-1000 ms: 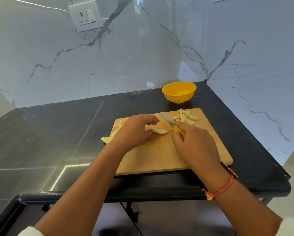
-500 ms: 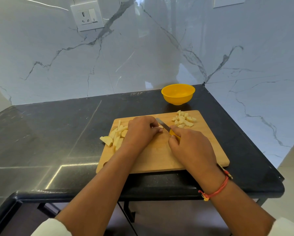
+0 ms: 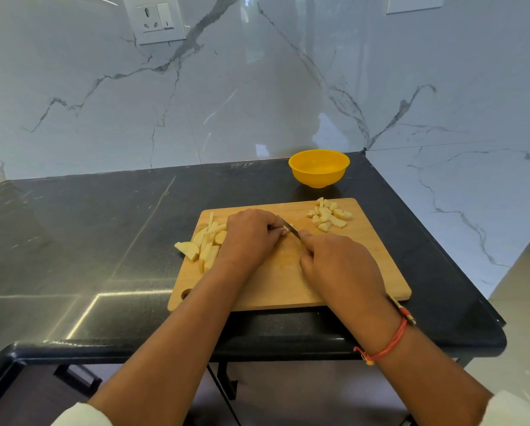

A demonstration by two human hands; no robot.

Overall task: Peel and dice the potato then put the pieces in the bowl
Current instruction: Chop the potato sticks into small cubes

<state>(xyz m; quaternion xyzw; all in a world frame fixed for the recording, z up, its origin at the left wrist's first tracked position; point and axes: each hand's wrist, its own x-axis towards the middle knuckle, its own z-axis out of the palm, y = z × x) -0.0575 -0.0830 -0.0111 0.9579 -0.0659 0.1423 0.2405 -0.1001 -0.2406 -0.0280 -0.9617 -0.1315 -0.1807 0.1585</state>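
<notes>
- The right hand point(image 3: 337, 265) keeps its grip closed round the knife point(image 3: 288, 230); the blade now lies right against the left fingertips.
- The left hand point(image 3: 251, 238) curls down on the cutting board point(image 3: 365, 272). The potato slice seen a second ago is hidden beneath it, so I cannot tell whether its grip holds anything.
- Potato strips point(image 3: 210, 241) lie just left of that hand.
- The diced pieces point(image 3: 328, 216) stay at the board's far right corner, near the yellow bowl point(image 3: 319, 169) on the black surface point(image 3: 104, 241).
</notes>
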